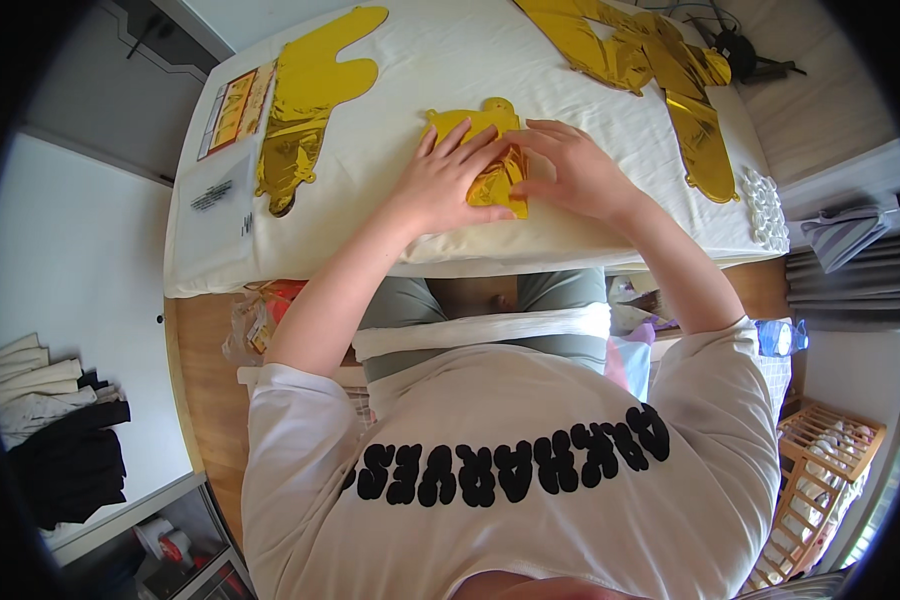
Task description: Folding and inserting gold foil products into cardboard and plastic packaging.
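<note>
With the clock centred on the folded gold foil piece (494, 184), which lies near the table's front edge, at 6 o'clock, bare cloth runs from it toward 9 and 12. The left hand (438, 187) lies palm down on the foil, fingers spread. The right hand (578, 178) curves at its 3 o'clock edge, thumb and forefinger apart; whether it pinches the edge cannot be told. A long gold foil shape (315, 85) sits at 10 o'clock, and overlapping gold foil pieces (685, 75) at 2. Clear rings (766, 212) cluster by the table rim past 3; a clear plastic bag (213, 205) lies before 9. The cream tablecloth (370, 140) is slightly creased. Beyond, dark clothing (73, 460) lies at 8, and a wooden rack (830, 440) stands at 4.
</note>
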`<state>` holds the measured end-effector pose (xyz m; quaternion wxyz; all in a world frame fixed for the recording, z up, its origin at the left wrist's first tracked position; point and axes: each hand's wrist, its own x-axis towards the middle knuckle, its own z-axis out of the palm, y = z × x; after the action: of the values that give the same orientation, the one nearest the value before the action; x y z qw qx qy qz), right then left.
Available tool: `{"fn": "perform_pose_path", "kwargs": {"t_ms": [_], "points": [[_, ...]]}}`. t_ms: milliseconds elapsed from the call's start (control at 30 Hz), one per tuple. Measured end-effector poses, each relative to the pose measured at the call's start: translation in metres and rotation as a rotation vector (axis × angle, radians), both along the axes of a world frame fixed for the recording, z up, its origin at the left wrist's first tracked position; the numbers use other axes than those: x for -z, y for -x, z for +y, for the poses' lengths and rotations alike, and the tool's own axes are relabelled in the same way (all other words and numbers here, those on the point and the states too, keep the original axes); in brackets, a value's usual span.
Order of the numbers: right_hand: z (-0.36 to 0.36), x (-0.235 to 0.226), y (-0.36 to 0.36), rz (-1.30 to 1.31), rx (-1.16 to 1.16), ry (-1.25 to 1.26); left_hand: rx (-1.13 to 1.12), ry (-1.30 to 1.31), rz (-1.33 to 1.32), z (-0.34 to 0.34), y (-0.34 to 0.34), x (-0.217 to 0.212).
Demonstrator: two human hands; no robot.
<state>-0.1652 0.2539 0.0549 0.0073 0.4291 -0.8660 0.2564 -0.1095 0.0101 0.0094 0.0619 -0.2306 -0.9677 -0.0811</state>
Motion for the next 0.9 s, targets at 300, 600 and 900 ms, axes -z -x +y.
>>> {"fn": "perform_pose_path", "kwargs": {"t_ms": [300,600,900], "points": [[-0.003,0.01,-0.004,-0.022,0.137,-0.174,-0.004,-0.113,-0.051,-0.003,0.003,0.001],[-0.003,0.01,-0.005,-0.076,0.149,-0.142,0.144,-0.124,-0.068,-0.034,0.01,-0.004],[0.004,0.018,0.005,-0.095,0.078,0.029,0.193,0.057,-0.004,-0.037,0.011,0.0]]}}
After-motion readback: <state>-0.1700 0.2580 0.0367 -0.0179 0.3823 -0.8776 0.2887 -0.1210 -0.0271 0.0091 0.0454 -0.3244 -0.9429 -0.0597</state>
